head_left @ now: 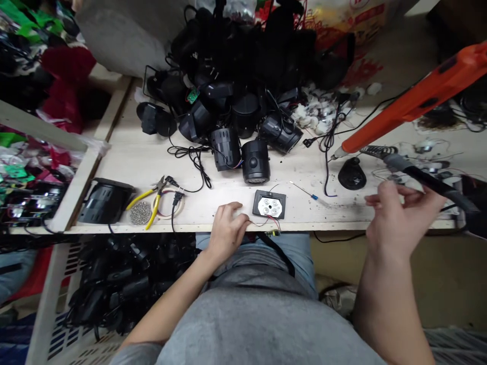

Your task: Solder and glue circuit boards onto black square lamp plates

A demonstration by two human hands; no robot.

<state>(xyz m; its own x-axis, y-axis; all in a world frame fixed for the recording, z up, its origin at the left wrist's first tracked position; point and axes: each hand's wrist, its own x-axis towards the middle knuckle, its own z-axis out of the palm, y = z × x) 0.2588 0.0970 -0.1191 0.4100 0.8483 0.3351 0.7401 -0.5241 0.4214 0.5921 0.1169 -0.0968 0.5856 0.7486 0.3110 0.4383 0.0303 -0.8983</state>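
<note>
Pale wooden workbench (152, 167), seen from above, with a plastic crate (49, 324) of black housings below its front edge. Rear of bench: a heap of black spotlight housings (243, 76) with trailing cables. In front of the heap stands one black cylindrical housing (255, 161), lens end down or hidden from view; a black dome-shaped part (352, 173) sits further right.

Left end of bench: one black housing (104, 202) lying on its side; yellow-handled pliers (150, 209), their handles lying across a roll of masking tape (169, 205); a round metal-mesh pad (140, 213) just beside them.

Centre front: LED module (271, 205), a white six-lobed board in a black square frame, flat on the bench, near the front edge, thin red and black wires (268, 221) running from it over that edge. A small blue-handled screwdriver (314, 197) lies just right of it.

Left hand (228, 228): on the front edge, just beside the module, fingers loosely curled; whether they pinch the wires cannot be told. Right hand (399, 218): raised over the bench, fingers spread open, gripping nothing, near a black-handled soldering iron (418, 177). An orange-handled soldering iron (414, 99) crosses the upper right, well above that hand.
</note>
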